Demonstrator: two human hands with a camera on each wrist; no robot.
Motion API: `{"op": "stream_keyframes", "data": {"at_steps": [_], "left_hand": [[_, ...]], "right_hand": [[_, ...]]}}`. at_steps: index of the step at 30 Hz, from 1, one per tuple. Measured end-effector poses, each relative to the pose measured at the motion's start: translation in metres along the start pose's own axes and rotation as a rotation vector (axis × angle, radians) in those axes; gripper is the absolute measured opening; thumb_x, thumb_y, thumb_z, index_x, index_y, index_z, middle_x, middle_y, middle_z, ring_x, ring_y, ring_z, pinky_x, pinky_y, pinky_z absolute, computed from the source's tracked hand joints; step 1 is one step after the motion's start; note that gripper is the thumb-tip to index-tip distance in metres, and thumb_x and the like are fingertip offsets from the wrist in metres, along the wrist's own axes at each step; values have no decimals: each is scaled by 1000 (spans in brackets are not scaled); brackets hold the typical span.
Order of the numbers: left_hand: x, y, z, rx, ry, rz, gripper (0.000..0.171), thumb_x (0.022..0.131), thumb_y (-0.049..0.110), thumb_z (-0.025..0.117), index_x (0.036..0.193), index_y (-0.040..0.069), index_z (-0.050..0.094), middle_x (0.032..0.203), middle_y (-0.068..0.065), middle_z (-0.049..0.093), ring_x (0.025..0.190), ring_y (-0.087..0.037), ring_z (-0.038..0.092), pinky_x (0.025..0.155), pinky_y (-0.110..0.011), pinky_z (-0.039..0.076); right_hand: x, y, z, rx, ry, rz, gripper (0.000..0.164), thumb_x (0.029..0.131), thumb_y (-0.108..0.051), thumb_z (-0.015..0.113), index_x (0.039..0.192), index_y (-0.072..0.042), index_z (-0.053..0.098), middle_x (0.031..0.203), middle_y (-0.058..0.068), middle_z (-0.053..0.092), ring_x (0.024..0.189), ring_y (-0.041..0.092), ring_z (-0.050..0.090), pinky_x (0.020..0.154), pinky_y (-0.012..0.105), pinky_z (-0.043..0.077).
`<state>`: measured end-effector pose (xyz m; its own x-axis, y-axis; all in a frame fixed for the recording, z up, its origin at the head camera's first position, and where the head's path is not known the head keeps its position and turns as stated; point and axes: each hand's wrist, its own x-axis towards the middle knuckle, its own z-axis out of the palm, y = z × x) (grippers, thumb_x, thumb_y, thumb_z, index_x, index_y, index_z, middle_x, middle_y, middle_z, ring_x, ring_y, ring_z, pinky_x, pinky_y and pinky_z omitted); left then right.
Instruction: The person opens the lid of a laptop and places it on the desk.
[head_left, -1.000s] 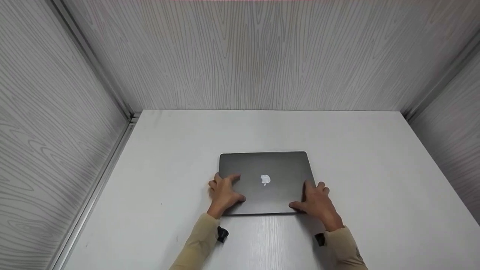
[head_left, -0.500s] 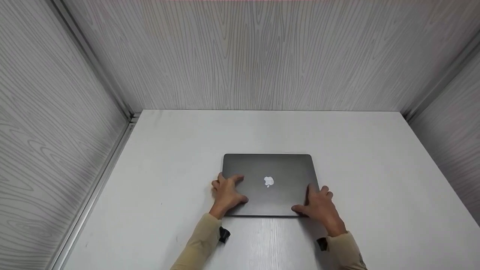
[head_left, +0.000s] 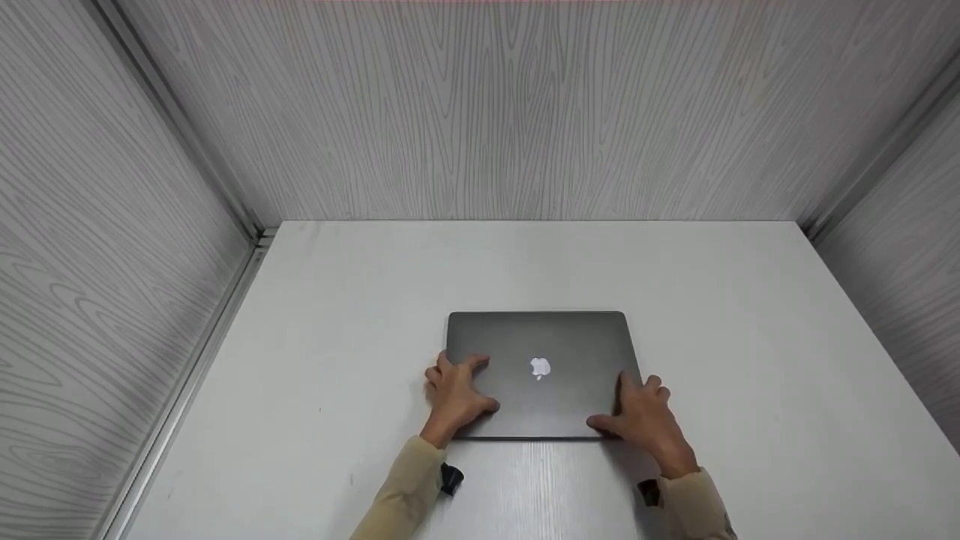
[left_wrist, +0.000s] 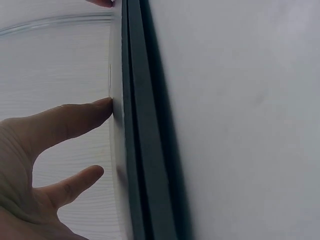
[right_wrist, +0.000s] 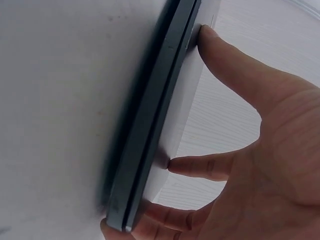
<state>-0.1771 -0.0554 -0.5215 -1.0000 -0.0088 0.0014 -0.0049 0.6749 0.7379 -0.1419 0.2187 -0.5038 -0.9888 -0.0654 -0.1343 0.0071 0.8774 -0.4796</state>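
Note:
A closed grey laptop (head_left: 555, 337) with a white apple logo lies flat on the white table (head_left: 337, 300). My left hand (head_left: 455, 394) grips its left side, thumb and index finger on the lid and the other fingers at the side edge. At the right side my right hand (head_left: 643, 418) holds it likewise, thumb near the front corner. In the left wrist view the thumb (left_wrist: 75, 120) touches the lid beside the laptop's front edge (left_wrist: 145, 125). The right wrist view has a fingertip (right_wrist: 114, 230) curled past the laptop's end. Fingers under the laptop are mostly hidden.
Grey wood-grain panels stand around the table: a back wall (head_left: 525, 112), a left wall (head_left: 97, 300) and a right wall (head_left: 900, 262). A metal rail (head_left: 191, 382) runs along the left table edge. Black wrist cameras (head_left: 451, 478) hang at both sleeves.
Both hands and the laptop have shifted slightly right and toward me. The laptop has turned a little, so its far edge now runs straighter across. The hold looks the same.

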Motion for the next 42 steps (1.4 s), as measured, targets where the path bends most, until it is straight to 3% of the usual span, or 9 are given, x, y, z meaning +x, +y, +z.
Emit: {"op": "stream_keyframes", "data": {"at_steps": [7,20,28,35,38,42], "left_hand": [[0,-2,-1,0,-15,0,68,64,6,93,128,4,69,147,-40,29,121,-52,32,100,-66,30],[-2,-5,-5,129,-68,56,66,72,19,94,130,4,66,148,-42,28,121,-55,36,97,-65,38],[-4,-10,-7,120,-111,88,66,76,20,91,134,4,64,150,-43,24,124,-53,32,101,-65,34],[-9,-10,-15,309,-137,228,60,88,30,80,137,1,60,144,-42,31,128,-53,34,101,-63,37],[-14,-10,-20,410,-146,330,57,91,34,77,134,1,62,141,-37,42,130,-51,39,102,-62,38],[-19,-11,-30,506,-163,432,55,91,39,76,131,4,65,140,-29,51,132,-45,45,105,-58,39]], "right_hand": [[1,0,0,-14,1,-11,94,79,-35,88,136,21,38,114,44,38,105,52,43,77,62,52],[3,9,1,-32,4,-60,95,79,-40,87,136,18,38,113,40,38,101,49,44,75,59,52],[4,10,-2,-30,-35,-56,88,79,-41,86,129,16,40,113,39,38,104,53,44,73,60,52],[8,5,-13,-131,5,-106,80,85,-39,81,133,16,47,121,40,43,109,53,46,74,63,51],[9,5,-16,-169,67,-177,74,86,-36,80,133,13,52,128,40,44,114,56,47,78,67,49],[12,4,-17,-137,149,-313,64,86,-31,81,130,10,57,133,37,49,118,55,49,82,68,48]]}}
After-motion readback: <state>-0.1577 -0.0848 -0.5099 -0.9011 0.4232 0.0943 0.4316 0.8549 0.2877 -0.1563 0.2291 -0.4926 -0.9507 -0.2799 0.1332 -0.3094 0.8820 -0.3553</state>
